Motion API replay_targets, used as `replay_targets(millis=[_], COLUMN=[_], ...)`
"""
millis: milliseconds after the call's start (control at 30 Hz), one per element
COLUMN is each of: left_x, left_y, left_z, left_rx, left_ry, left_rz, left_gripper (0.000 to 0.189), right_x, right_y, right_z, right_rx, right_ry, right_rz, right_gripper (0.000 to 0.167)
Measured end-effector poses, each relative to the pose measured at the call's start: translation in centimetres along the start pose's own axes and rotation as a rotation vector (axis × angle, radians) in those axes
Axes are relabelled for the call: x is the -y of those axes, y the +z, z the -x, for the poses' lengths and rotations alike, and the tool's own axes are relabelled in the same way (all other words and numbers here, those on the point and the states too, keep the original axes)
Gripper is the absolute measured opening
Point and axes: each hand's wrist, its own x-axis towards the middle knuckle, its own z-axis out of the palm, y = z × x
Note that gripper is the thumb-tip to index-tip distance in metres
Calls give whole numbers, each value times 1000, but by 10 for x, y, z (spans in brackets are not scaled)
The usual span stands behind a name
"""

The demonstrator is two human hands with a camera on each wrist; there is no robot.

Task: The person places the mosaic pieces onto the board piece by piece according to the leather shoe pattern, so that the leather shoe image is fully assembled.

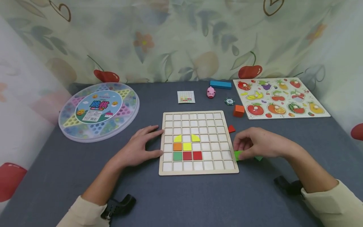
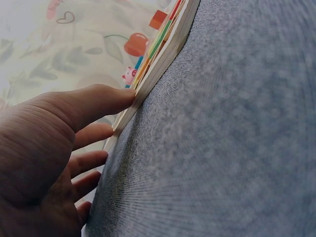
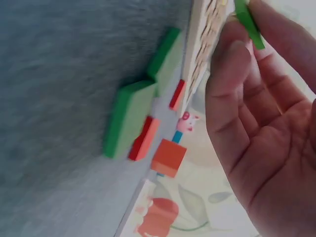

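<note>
A wooden grid board [image 1: 217, 155] lies flat on the table. Yellow quarter-round tiles [image 1: 195, 138], an orange tile [image 1: 177, 147], a yellow square [image 1: 187, 146], a green tile [image 1: 177, 156] and two red tiles [image 1: 197, 155] sit in its left cells. With thumb and fingertips, my left hand [image 1: 133, 149] touches the board's left edge. Beside the right edge, my right hand [image 1: 262, 143] pinches a light green tile [image 3: 251, 24] between thumb and finger. Green pieces [image 3: 133, 116] and red pieces [image 3: 143, 140] lie on the table near that hand.
Behind the board lie a small pattern card [image 1: 186, 97], a pink pig figure [image 1: 210, 92], a blue block [image 1: 220, 84], a poker chip [image 1: 229, 101] and an orange cube [image 1: 239, 111]. A fruit puzzle board [image 1: 286, 115] is at back right, a round game box [image 1: 130, 115] at left.
</note>
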Motion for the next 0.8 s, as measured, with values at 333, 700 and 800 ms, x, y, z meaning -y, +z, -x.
replay_targets(millis=[333, 700, 800], left_x=[2, 1, 1], left_y=[1, 0, 0], left_z=[-1, 0, 0], left_rx=[1, 4, 1], left_ry=[-2, 5, 2], left_rz=[2, 1, 1], left_gripper=[75, 75, 75], right_x=[24, 41, 42], right_y=[10, 27, 30], right_z=[-29, -57, -62], right_rx=[-14, 14, 16], right_ry=[-20, -43, -65], right_rz=[-25, -2, 22], right_gripper=[16, 12, 14])
